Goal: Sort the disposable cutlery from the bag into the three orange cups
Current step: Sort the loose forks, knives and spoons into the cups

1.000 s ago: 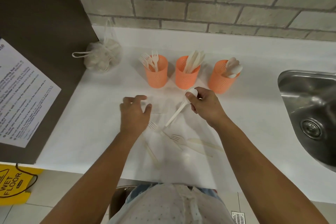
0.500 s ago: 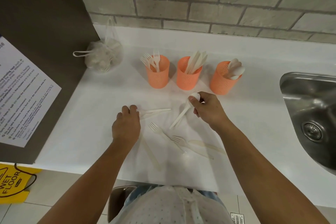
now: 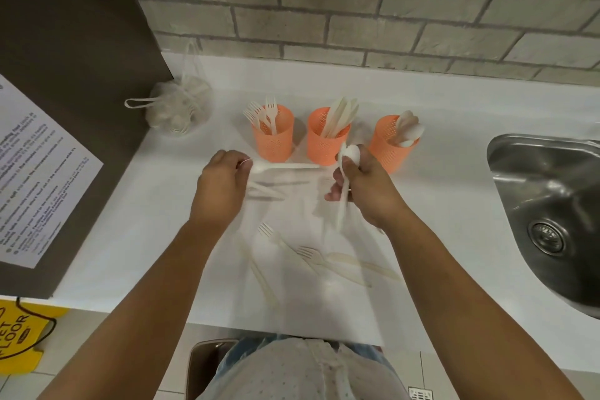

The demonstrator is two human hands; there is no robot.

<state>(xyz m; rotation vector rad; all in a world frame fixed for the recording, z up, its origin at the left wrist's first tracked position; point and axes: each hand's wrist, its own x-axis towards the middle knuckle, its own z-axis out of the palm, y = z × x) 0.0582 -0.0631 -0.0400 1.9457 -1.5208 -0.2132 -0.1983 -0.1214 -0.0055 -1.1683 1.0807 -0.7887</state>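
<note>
Three orange cups stand in a row on the white counter: the left cup [image 3: 273,136] holds forks, the middle cup [image 3: 327,139] knives, the right cup [image 3: 391,143] spoons. My right hand [image 3: 363,185] grips a white spoon [image 3: 349,157], bowl up, just in front of the middle and right cups. My left hand [image 3: 224,183] pinches one end of a white utensil [image 3: 285,166] that points right toward the cups, lifted above the counter. Loose forks [image 3: 279,239] and knives [image 3: 357,261] lie on the counter near me.
A crumpled clear bag [image 3: 177,110] sits at the back left by a dark panel carrying a printed notice [image 3: 35,178]. A steel sink [image 3: 548,214] is set into the counter on the right. A brick wall runs behind. A yellow wet-floor sign [image 3: 22,338] is below left.
My left hand picked a utensil off the counter and raised it toward the cups. My right hand turned its spoon more upright and moved closer to the cups.
</note>
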